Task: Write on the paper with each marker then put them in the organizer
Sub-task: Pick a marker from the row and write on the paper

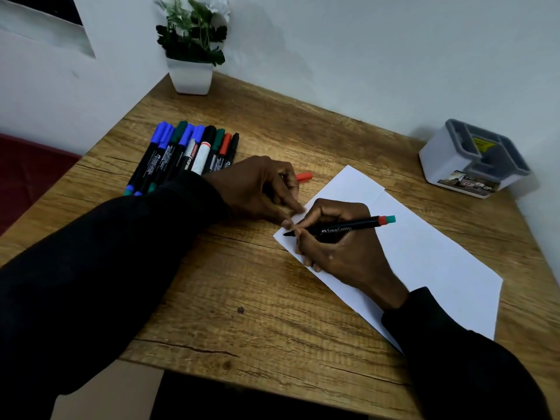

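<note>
1. Looking first at what is hidden, we find the marker tip at the paper's left corner, and it is too small to tell whether it touches the sheet or has left any mark.
2. A red cap pokes out on the far side of the left hand. The hand covers its near end, so we cannot tell whether the hand holds it or it lies on the table.
3. The near ends of the spare markers pass behind the left sleeve, and the inside of the organizer is too dark to read.
4. The left hand's fingers are bent, and the fingertips press the left corner of the paper.
5. The right hand rests on the paper with its fingers curled round the black marker, pinching it near the tip. The barrel runs to the right and ends in a red and green band.
6. We count one sheet of paper, lying at the right of the table, and one organizer, far right by the wall and well apart from both hands.
7. We count nine spare markers side by side at the far left: four blue-capped, two green, two black and one red.
8. One plant in a white pot stands in the far corner.
</note>
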